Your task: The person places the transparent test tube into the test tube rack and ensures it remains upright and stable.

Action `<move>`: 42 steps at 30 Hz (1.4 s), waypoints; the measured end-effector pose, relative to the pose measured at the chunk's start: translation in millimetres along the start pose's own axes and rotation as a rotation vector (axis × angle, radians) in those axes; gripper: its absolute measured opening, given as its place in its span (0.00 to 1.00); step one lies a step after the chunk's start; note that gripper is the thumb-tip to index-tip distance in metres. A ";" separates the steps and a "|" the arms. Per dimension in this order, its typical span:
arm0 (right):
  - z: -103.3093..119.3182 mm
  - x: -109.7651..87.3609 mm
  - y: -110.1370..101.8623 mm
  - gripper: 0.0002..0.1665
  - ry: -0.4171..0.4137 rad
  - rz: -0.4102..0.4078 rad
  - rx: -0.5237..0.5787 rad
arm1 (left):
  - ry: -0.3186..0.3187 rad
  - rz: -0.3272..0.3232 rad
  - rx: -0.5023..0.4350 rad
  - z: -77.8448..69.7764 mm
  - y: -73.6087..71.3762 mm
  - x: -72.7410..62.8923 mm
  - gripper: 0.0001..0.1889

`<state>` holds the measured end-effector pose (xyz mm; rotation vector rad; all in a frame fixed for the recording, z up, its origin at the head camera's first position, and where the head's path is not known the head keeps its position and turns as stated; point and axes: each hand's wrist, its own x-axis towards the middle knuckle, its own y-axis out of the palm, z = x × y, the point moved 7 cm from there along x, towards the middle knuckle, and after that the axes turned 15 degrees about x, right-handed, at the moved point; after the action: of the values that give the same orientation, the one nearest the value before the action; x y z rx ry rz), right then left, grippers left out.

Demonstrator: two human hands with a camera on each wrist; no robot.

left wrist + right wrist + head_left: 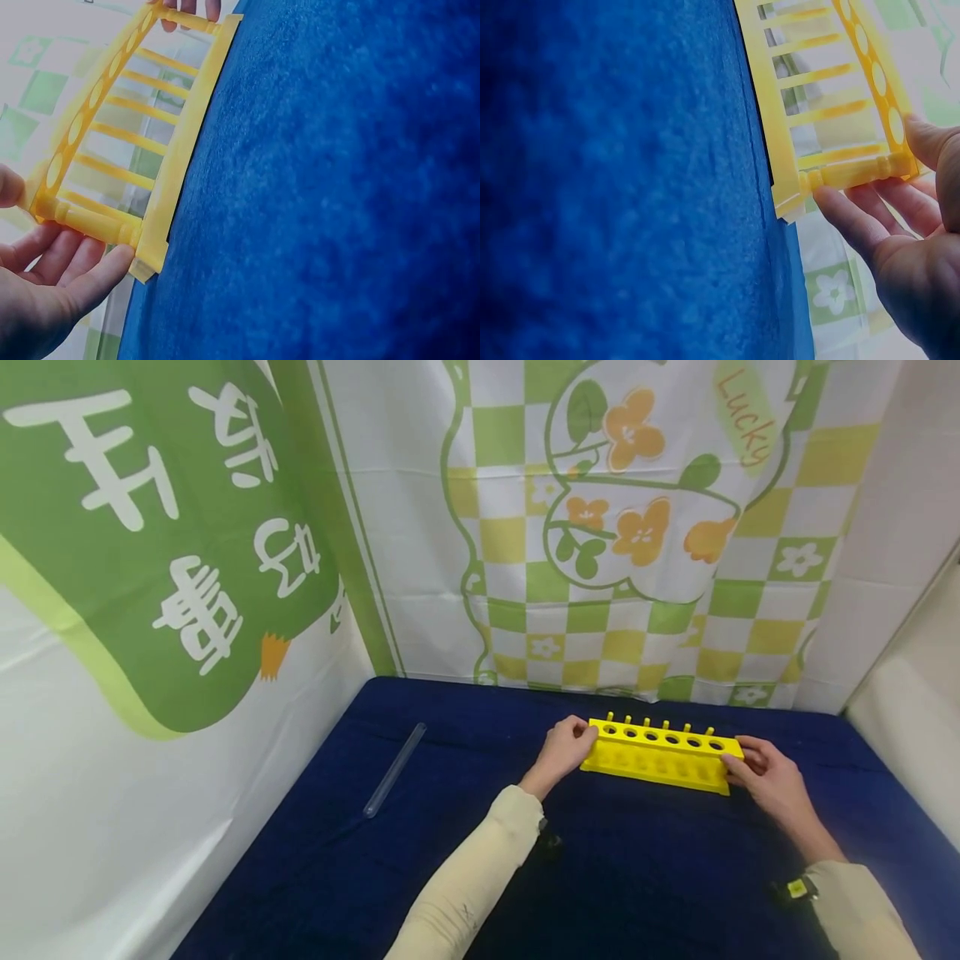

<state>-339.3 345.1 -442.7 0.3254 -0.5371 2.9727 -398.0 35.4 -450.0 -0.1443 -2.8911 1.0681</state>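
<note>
At left hand (562, 747) and right hand (776, 777), above dark blue cloth (637, 868): thumb-and-finger pinch on opposite ends of yellow six-hole test tube rack (652, 766). Located directly between both hands, upright, pegs (666, 724) along far side; contact with cloth not determinable. Well apart, left of left hand: clear test tube (394, 771), lying on cloth.

a checked curtain (615, 527) hangs behind the blue table (465, 743), printed cloth (150, 610) at left
</note>
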 end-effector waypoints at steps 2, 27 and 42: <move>-1.2 -0.3 1.1 0.39 -0.007 0.001 0.005 | 0.001 -0.003 0.007 1.3 -0.6 -0.1 0.16; 2.9 2.1 8.7 0.40 -0.016 0.003 -0.060 | -0.003 -0.009 0.021 11.6 -6.0 3.4 0.15; 4.4 5.1 16.4 0.38 -0.005 -0.004 -0.064 | -0.017 -0.008 0.026 13.7 -11.5 1.5 0.16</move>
<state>-345.7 328.6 -443.0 0.3282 -0.6298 2.9438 -401.4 18.0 -452.9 -0.1227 -2.8889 1.1107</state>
